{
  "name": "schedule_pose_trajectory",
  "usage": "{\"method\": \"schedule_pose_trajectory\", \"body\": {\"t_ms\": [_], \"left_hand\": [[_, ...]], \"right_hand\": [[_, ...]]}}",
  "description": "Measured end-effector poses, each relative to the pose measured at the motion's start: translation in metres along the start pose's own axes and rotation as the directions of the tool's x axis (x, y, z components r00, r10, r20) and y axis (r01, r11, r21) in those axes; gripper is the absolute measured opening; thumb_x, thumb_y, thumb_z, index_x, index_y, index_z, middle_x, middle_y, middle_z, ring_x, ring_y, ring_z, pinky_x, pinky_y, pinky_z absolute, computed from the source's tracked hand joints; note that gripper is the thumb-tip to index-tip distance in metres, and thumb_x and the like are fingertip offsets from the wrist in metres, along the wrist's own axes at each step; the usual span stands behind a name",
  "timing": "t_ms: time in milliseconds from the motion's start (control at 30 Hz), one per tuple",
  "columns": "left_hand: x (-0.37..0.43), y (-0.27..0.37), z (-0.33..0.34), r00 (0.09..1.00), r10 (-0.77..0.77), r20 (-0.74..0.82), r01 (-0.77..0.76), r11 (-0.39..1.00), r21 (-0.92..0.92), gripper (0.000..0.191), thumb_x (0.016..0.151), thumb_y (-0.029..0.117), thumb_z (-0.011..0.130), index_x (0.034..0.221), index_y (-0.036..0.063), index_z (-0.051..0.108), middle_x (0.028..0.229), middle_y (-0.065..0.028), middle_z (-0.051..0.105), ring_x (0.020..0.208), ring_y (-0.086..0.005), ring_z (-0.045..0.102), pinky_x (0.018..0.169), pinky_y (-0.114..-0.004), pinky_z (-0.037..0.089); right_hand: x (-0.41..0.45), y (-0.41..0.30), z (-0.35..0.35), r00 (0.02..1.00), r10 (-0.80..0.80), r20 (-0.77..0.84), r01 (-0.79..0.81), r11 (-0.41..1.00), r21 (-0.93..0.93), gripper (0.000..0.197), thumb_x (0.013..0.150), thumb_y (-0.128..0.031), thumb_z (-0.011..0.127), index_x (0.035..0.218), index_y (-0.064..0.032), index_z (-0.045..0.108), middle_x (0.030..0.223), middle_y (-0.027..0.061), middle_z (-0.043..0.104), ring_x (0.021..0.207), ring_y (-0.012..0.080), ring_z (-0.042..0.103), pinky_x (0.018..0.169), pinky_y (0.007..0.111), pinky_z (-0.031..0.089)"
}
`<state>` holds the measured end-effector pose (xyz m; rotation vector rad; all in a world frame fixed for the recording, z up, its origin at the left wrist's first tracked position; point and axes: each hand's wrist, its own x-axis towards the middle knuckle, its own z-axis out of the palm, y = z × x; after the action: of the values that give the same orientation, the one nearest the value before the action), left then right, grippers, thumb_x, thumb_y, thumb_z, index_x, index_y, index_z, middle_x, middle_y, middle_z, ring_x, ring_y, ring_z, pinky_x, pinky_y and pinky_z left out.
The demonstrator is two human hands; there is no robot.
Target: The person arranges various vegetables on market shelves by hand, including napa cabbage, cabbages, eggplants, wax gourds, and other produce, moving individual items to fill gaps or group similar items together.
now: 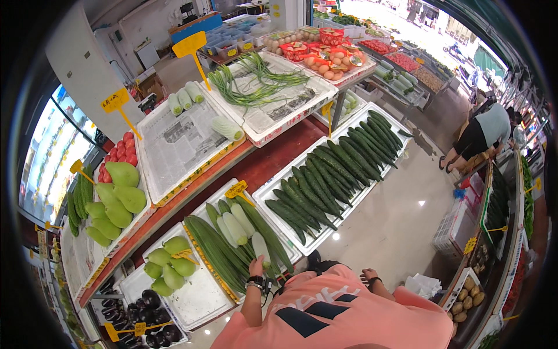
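My left hand (257, 265), with a dark band at the wrist, grips the lower end of a pale green gourd (260, 246). This gourd lies in a white foam tray beside other pale gourds (233, 227) and long ridged loofahs (218, 248). A yellow price tag (237, 190) stands at the tray's far end. My right hand (369, 274), also banded at the wrist, hangs beside my body above the tiled floor, loosely curled with nothing visible in it. Dark green cucumbers (331, 174) lie in rows in the long tray ahead of it.
Bottle gourds (172, 266) and eggplants (150, 312) are at the left. On the raised stand are a newspaper-lined tray (174, 152), garlic scapes (257, 83) and bagged eggs (331, 63). A person (484, 131) bends over at the right, beyond a crate (455, 227) and potatoes (466, 296).
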<state>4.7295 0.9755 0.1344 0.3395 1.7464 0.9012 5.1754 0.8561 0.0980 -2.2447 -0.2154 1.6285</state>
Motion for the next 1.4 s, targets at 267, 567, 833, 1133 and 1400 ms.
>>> {"method": "schedule_pose_trajectory", "body": {"t_ms": [267,567,833,1133,1400], "left_hand": [[-0.085,0.104,-0.03,0.905,0.332,0.265,-0.282,0.936,-0.211,0.038,0.076,0.022,0.053,0.102,-0.0056,0.049,0.093,-0.0072,0.055,0.078,-0.014,0.052,0.07,-0.024,0.039],[-0.073,0.276,-0.025,0.656,0.741,0.144,-0.686,0.665,-0.295,0.034,0.083,0.032,0.046,0.089,-0.0013,0.053,0.077,-0.0034,0.055,0.065,-0.0086,0.051,0.058,-0.021,0.04],[-0.022,0.383,0.02,0.674,0.727,0.129,-0.713,0.686,-0.141,0.039,0.082,0.035,0.045,0.104,0.0032,0.047,0.079,-0.0061,0.058,0.061,-0.0108,0.057,0.043,-0.02,0.044],[-0.016,0.405,0.068,0.782,0.597,0.182,-0.611,0.791,0.031,0.068,0.079,0.04,0.048,0.129,0.0106,0.013,0.084,-0.0077,0.056,0.058,-0.0137,0.055,0.041,-0.022,0.041],[0.017,0.313,0.036,0.695,0.701,0.156,-0.695,0.712,-0.103,0.029,0.085,0.023,0.041,0.108,0.0053,0.045,0.088,-0.0061,0.057,0.064,-0.0093,0.054,0.049,-0.019,0.041]], "right_hand": [[-0.037,-0.005,0.019,0.997,-0.079,-0.01,0.078,0.993,-0.087,0.027,0.076,-0.02,0.05,0.096,-0.0009,0.051,0.085,0.0131,0.058,0.067,0.0214,0.055,0.056,0.033,0.045],[-0.012,0.027,0.007,0.999,-0.025,0.022,0.025,1.0,-0.013,0.03,0.079,-0.02,0.046,0.105,-0.0053,0.042,0.09,0.0146,0.056,0.069,0.0268,0.057,0.052,0.038,0.044],[-0.036,0.024,0.006,1.0,-0.01,-0.03,0.014,0.99,0.142,0.032,0.075,-0.018,0.049,0.103,-0.0011,0.047,0.086,0.015,0.058,0.068,0.024,0.056,0.054,0.037,0.043],[-0.036,0.061,-0.003,0.997,0.052,-0.054,-0.039,0.975,0.218,0.032,0.076,-0.019,0.049,0.102,-0.0013,0.047,0.083,0.0153,0.058,0.065,0.024,0.057,0.054,0.038,0.045],[-0.037,0.075,0.009,0.994,0.094,-0.047,-0.09,0.992,0.083,0.032,0.079,-0.024,0.045,0.105,-0.006,0.045,0.09,0.012,0.057,0.07,0.0236,0.054,0.051,0.036,0.042]]}}
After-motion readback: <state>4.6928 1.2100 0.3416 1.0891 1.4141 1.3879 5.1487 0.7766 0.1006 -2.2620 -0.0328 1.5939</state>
